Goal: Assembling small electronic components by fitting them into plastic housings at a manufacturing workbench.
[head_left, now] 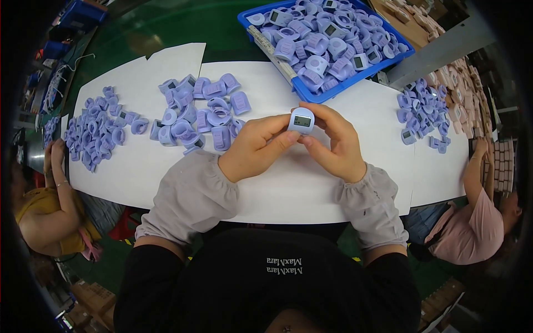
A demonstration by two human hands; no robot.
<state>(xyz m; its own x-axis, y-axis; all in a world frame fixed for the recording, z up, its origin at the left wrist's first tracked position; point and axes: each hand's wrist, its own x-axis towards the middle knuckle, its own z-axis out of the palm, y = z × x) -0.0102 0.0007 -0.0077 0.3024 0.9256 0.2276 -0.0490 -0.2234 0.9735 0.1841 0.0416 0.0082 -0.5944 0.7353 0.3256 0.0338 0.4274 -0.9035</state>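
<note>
Between both hands, above the white table cover, I hold a small lavender digital device (pixel 303 113) with a rounded top and a grey display facing up. My left hand (pixel 252 149) closes on its left side, thumb at the lower edge. From the other side my right hand (pixel 340 145) grips it, with a finger over the top and the thumb below. To the left of my left hand lies a loose pile of similar lavender devices (pixel 183 130); some show displays, others ribbed faces.
A blue tray (pixel 315 96) heaped with lavender devices stands beyond my hands, beside a grey metal post (pixel 438 53). More lavender pieces lie in a far-left pile (pixel 100 125) and a right-hand pile (pixel 423 108). Pink pieces (pixel 461 91) are stacked farther right. People sit on both sides.
</note>
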